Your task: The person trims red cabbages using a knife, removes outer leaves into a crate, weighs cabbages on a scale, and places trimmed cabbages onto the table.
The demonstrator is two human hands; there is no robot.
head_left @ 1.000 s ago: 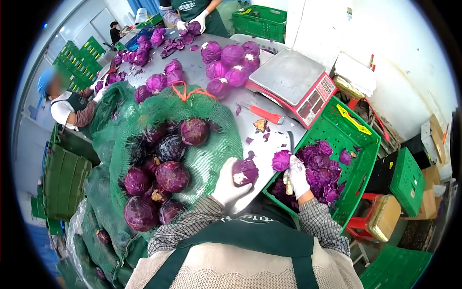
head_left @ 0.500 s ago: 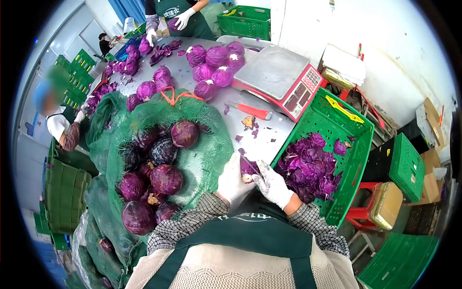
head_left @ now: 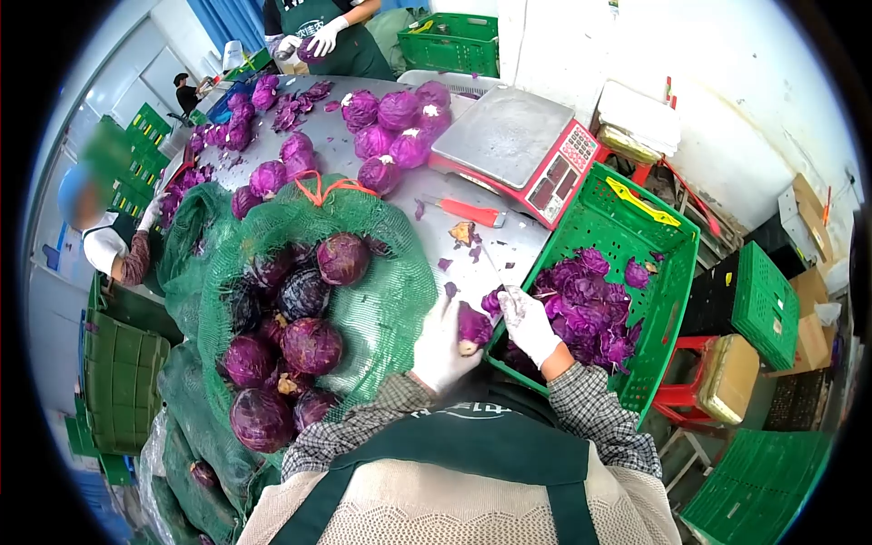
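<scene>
In front of my apron, my left hand [head_left: 441,349] is wrapped round a red cabbage [head_left: 473,325], its pale cut stem end facing me. My right hand [head_left: 530,327], closed and gloved in white too, is a little to the right, apart from the cabbage. From its fist a thin knife blade [head_left: 494,265] points up and away; the handle is hidden. A piece of purple leaf [head_left: 491,302] shows at the right fingers. Left of my hands, a green mesh sack [head_left: 400,272] lies open with several untrimmed red cabbages [head_left: 312,346] in it.
On my right, a green crate [head_left: 668,272] holds loose purple leaves [head_left: 590,304]. Beyond it are a red scale [head_left: 509,136] and an orange-handled knife [head_left: 468,213]. Several trimmed cabbages [head_left: 397,110] sit farther back. Two co-workers stand at the table; another person is farther off.
My right hand has moved right, away from the cabbage towards the crate, and the blade now points upward. A leaf piece is now at its fingers. My left hand still holds the cabbage.
</scene>
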